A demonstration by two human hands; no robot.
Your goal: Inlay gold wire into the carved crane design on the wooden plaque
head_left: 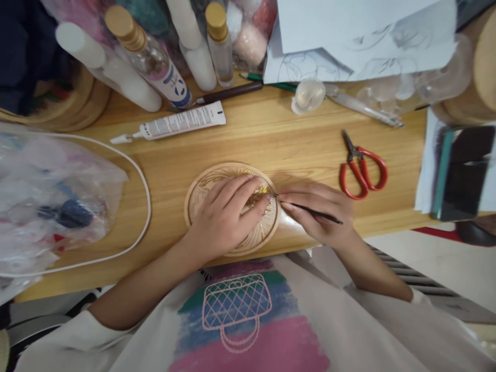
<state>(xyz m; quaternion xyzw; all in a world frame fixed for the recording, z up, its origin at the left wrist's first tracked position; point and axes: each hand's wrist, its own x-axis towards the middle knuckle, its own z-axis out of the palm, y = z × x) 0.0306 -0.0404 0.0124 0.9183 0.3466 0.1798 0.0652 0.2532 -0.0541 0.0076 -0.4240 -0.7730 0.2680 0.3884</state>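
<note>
On the wooden table lies a round wooden disc (192,199) with a raised rim, its face carrying fine lines and gold wire-like strands (264,223). My left hand (227,212) rests across the disc, fingers stretched out and thumb apart, covering much of the pattern. At the disc's right edge, my right hand (323,211) pinches a slim black pointed tool (323,214). The tool's tip meets the rim close to my left thumb; whether it is tweezers or a brush is unclear. Red-handled scissors (362,168) lie beyond my right hand.
A white glue tube (184,123) and a dark-handled tool (230,93) lie behind the disc. Bottles (163,77) stand at the back left. A white cable (145,178) loops beside a plastic bag (58,191). Drawing sheets (310,64) and a phone (467,173) are rightward.
</note>
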